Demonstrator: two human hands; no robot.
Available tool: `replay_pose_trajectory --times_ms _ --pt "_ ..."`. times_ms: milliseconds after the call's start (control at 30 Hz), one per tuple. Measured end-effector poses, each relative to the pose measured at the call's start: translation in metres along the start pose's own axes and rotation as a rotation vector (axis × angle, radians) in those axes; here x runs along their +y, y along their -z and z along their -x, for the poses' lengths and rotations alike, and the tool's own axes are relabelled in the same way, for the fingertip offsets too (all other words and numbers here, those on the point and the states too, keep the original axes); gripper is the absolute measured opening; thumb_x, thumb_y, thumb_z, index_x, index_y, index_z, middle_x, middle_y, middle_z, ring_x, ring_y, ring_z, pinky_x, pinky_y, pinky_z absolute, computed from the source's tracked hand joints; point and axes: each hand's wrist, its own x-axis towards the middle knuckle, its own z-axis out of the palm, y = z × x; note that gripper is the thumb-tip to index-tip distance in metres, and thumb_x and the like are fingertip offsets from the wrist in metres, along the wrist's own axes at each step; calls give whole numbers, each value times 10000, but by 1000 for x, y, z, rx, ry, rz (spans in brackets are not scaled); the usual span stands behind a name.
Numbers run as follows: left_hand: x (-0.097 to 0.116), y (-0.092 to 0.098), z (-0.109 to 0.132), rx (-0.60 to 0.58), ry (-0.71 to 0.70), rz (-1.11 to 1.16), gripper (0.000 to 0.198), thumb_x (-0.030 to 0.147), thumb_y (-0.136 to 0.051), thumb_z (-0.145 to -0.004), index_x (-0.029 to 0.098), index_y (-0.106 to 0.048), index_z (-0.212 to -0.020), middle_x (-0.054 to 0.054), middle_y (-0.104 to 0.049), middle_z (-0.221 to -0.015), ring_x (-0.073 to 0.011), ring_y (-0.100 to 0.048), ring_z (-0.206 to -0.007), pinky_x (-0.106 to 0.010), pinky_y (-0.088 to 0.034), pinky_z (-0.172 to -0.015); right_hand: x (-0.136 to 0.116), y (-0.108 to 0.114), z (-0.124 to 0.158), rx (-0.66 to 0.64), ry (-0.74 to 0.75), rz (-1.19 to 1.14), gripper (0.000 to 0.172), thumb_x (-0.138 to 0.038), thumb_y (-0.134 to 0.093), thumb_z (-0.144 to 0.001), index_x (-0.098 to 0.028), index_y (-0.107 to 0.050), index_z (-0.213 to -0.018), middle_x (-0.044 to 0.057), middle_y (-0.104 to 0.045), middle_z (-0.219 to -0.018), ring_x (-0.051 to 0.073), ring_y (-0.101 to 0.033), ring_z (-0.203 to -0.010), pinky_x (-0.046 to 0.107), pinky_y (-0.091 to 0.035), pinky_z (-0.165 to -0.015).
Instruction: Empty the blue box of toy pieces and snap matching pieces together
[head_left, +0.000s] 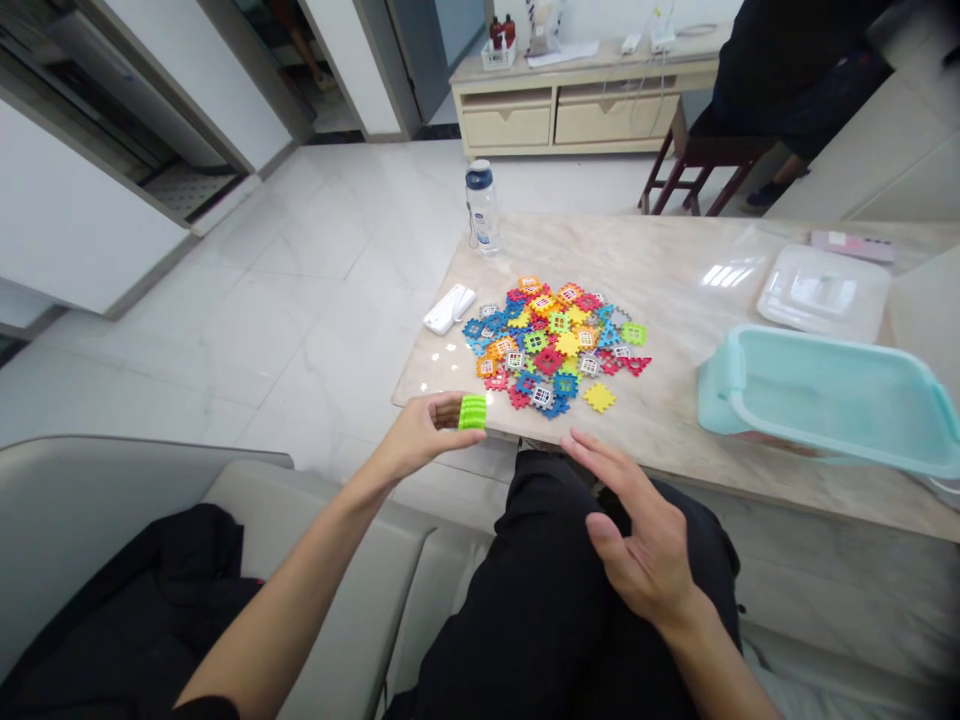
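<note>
My left hand (431, 432) is closed on a small stack of bright green plastic pieces (472, 412), held between thumb and fingers at the table's front left corner. My right hand (637, 535) is above my lap, thumb and fingers apart, with nothing in it; its fingertips point toward the table edge. Beyond both hands, a pile of colourful toothed plastic pieces (549, 360) in red, blue, yellow, orange, green and grey lies on the marble-look table (660, 270). A single yellow piece (599, 397) sits at the pile's near right side.
A turquoise bin (832, 400) and its pale translucent lid (823, 292) are at the right of the table. A white device (449, 309) and a water bottle (482, 208) stand along the left edge. A person (795, 70) is by a stool at the back.
</note>
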Motion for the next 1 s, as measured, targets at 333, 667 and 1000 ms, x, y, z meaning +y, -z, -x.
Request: replay_pose_trajectory --times_ms 333,667,1000 --pt "-77 57 -97 130 -129 -826 542 354 -866 -862 204 -732 -1364 -96 -839 -1217 -308 -800 -1092 -417 -615 -1022 -4 15 -8 -36 -54 52 530 -25 -633 -990 -185 -717 -1489 112 -815 -1375 279 -766 -1338 406 -673 -1112" --pt "-90 57 -106 41 -109 -1231 653 327 -816 -928 224 -628 -1545 -143 -755 -1412 -353 -709 -1305 -452 -561 -1114 -1 14 -21 13 -155 34 460 9 -660 -924 -239 -810 -1281 71 -886 -1091 288 -858 -1108 376 -752 -844" --pt "-92 61 -112 33 -123 -1158 656 339 -808 -908 207 -617 -1521 -135 -733 -1449 -358 -688 -1335 -470 -557 -1137 -4 15 -19 -8 -194 35 450 41 -638 -945 -236 -812 -1254 63 -883 -1106 262 -856 -1106 347 -738 -885"
